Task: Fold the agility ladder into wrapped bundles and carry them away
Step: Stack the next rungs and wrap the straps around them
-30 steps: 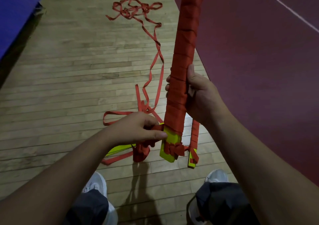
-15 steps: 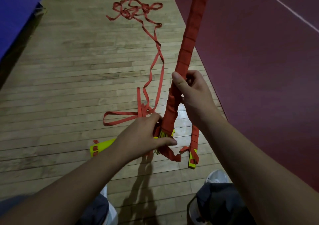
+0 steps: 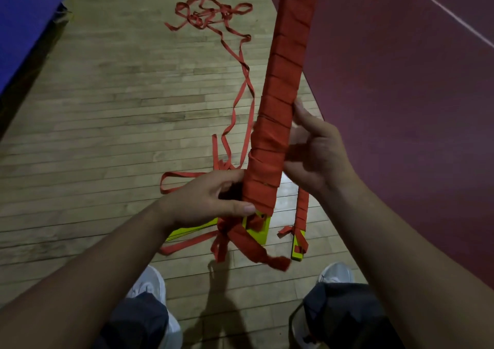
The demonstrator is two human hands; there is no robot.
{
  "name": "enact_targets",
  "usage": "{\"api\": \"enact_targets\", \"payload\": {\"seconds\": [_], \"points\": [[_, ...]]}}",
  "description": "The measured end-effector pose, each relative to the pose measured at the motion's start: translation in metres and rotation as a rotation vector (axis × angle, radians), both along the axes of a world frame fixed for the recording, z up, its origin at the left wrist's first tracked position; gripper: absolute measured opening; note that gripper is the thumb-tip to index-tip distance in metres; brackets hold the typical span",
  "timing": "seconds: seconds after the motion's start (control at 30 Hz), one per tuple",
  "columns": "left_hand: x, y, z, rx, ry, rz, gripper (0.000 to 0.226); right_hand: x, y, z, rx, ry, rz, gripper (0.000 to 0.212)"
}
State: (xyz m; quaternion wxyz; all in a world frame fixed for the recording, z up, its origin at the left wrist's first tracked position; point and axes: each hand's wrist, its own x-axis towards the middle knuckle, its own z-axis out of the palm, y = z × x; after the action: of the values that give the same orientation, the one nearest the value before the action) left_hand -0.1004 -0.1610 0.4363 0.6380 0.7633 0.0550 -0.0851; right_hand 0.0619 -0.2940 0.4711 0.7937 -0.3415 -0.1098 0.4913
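Observation:
A long bundle of yellow ladder rungs wrapped in red strap [image 3: 280,102] stands upright in front of me, its yellow lower end showing. My left hand [image 3: 211,201] grips the bundle near its bottom, fingers curled round it. My right hand [image 3: 318,156] touches the bundle's right side higher up, with its fingers loosened and spread. A knotted strap tail [image 3: 256,249] hangs below the bundle. A second, thinner wrapped bundle [image 3: 300,228] lies on the floor by my right foot. Loose red strap [image 3: 213,11] trails away across the floor.
The wooden floor [image 3: 107,108] runs ahead, with a maroon court surface [image 3: 401,94] to the right and a blue mat [image 3: 21,22] at the far left. More yellow rungs [image 3: 187,232] lie under my left wrist. My white shoes [image 3: 149,287] are at the bottom.
The bundle has turned so its broad face shows. My right hand has loosened from a full grip to spread fingers. My left hand has closed round the bundle's lower end.

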Motion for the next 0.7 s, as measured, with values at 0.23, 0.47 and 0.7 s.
{"api": "enact_targets", "payload": {"seconds": [0.23, 0.47, 0.7], "points": [[0.003, -0.003, -0.001, 0.114, -0.011, -0.036, 0.051, 0.004, -0.003, 0.000, 0.006, -0.008, 0.111, 0.050], [0.002, -0.003, 0.001, 0.360, 0.264, -0.192, 0.076, 0.007, -0.004, -0.001, -0.115, -0.252, 0.022, 0.043], [0.003, -0.001, -0.004, 0.398, 0.278, -0.140, 0.039, 0.004, -0.004, 0.001, -0.155, -0.332, -0.015, 0.037]]}}
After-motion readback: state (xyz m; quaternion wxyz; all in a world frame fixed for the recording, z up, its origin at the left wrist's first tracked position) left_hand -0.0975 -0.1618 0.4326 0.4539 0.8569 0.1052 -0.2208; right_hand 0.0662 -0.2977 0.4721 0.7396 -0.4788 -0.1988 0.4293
